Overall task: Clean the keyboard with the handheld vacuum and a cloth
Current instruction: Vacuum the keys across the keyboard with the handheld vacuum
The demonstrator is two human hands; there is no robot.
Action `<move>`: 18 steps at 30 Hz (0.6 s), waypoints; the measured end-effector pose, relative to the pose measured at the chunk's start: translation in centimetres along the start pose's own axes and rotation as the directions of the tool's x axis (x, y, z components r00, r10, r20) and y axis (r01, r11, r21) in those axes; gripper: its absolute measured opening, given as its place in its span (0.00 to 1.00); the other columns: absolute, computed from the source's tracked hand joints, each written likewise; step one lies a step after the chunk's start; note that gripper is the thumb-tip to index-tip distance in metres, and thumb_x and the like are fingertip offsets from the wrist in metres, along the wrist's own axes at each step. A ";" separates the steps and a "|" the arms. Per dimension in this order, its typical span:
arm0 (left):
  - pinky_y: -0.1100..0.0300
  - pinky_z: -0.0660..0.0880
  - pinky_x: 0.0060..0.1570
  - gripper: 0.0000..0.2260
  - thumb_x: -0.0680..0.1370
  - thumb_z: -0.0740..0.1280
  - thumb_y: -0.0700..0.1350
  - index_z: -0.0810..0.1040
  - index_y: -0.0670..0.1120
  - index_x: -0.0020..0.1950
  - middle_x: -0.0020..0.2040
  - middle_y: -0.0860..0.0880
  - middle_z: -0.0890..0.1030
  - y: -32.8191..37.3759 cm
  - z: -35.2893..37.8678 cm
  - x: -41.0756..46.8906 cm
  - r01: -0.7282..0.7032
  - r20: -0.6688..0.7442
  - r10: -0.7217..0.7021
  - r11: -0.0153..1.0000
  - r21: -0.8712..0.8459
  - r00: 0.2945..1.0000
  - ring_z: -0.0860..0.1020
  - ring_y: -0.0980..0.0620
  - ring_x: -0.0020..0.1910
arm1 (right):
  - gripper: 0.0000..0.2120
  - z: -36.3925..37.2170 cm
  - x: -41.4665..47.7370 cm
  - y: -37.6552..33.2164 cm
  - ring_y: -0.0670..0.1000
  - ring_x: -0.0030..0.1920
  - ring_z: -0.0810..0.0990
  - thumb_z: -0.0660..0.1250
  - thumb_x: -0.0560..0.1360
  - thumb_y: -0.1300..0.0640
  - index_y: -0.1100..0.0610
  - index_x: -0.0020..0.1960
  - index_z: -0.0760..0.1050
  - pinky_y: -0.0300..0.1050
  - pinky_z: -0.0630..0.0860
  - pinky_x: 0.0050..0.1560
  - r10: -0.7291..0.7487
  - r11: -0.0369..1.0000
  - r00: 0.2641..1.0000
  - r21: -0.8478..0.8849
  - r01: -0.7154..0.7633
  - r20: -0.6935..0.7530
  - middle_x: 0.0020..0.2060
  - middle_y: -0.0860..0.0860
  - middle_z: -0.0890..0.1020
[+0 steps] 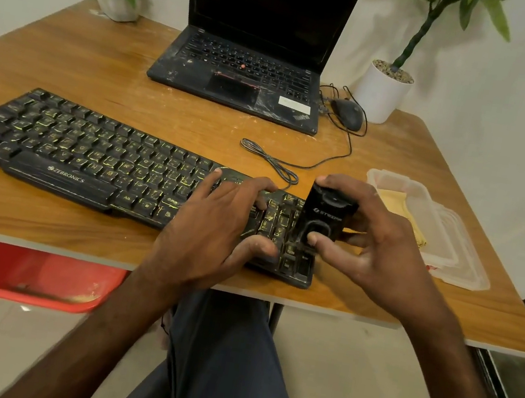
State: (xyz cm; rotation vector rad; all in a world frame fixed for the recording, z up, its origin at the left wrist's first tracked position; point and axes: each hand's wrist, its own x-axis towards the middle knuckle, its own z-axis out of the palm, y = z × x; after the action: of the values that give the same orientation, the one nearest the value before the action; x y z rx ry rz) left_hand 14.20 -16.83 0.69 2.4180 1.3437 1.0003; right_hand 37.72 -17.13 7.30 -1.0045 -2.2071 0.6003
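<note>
Where writing can be read in the head view, the word ZEBRONICS is printed in pale letters on the front lip of the keyboard (87, 155), below the space bar, and a ThinkPad mark is made out on the near right corner of the laptop (238, 83), beside a white sticker whose text is too small to read. A pale logo and a short word are carried on the handheld vacuum (326, 216), but the letters cannot be told for certain. The keyboard is black, its keys marked in yellow-green legends and streaked with pale dust, and it is laid slantwise along the near side of the tabletop (102, 68), its right end close to the edge. The left hand (215, 225) is laid flat on the keys at that right end, fingers spread and relaxed. The vacuum, a small black upright body, is stood nose-down on the number pad and is grasped by the right hand (381, 250), thumb on its front and fingers curled behind. A yellow cloth (402, 208) is seen through a clear plastic container (453, 251) just right of that hand. Behind, a dark mouse (346, 114) is set beside the laptop.
</note>
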 end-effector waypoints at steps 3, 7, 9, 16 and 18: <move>0.40 0.57 0.76 0.40 0.78 0.39 0.73 0.66 0.45 0.73 0.57 0.52 0.80 0.0 0.1 -0.3 -0.003 -0.005 0.003 1.000 0.010 1.000 0.76 0.52 0.61 | 0.32 0.0 -0.5 -0.3 0.48 0.60 0.79 0.75 0.72 0.62 0.44 0.70 0.67 0.42 0.82 0.49 -0.013 0.996 0.997 0.094 0.005 0.079 0.60 0.38 0.74; 0.40 0.57 0.76 0.39 0.78 0.40 0.73 0.66 0.46 0.73 0.58 0.52 0.80 0.0 0.1 -0.2 -0.004 0.006 0.004 1.000 0.007 1.000 0.76 0.52 0.62 | 0.32 0.1 0.5 0.7 0.39 0.60 0.77 0.74 0.74 0.62 0.43 0.71 0.66 0.35 0.80 0.50 -0.008 0.999 0.999 -0.047 0.006 -0.034 0.61 0.32 0.71; 0.40 0.57 0.76 0.39 0.78 0.40 0.73 0.65 0.46 0.73 0.58 0.52 0.80 -0.1 0.1 -0.3 -0.004 0.006 0.004 1.000 0.003 1.000 0.76 0.52 0.63 | 0.32 0.1 0.7 1.1 0.39 0.60 0.77 0.74 0.73 0.62 0.43 0.70 0.65 0.36 0.81 0.50 0.019 1.000 0.996 -0.022 -0.021 -0.082 0.62 0.32 0.70; 0.37 0.60 0.74 0.39 0.79 0.41 0.72 0.67 0.44 0.73 0.58 0.50 0.80 0.1 0.0 -0.3 -0.007 -0.008 0.008 1.000 0.015 1.000 0.77 0.51 0.61 | 0.32 0.1 -0.3 0.4 0.46 0.60 0.79 0.75 0.73 0.62 0.43 0.70 0.67 0.38 0.81 0.50 -0.016 0.998 0.999 0.055 0.014 0.029 0.60 0.38 0.74; 0.37 0.60 0.74 0.40 0.79 0.41 0.73 0.67 0.44 0.73 0.58 0.50 0.80 0.1 -0.1 -0.4 -0.011 -0.012 0.011 1.000 0.014 1.000 0.76 0.50 0.61 | 0.31 0.5 0.3 0.7 0.43 0.60 0.78 0.74 0.74 0.61 0.43 0.71 0.66 0.36 0.81 0.50 -0.016 1.000 0.999 -0.023 0.015 -0.033 0.61 0.33 0.72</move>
State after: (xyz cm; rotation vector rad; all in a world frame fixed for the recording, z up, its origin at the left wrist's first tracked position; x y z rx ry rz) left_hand 14.08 -17.21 0.61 2.4356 1.3469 1.0129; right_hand 37.56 -16.57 6.67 -1.0011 -2.1952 0.5489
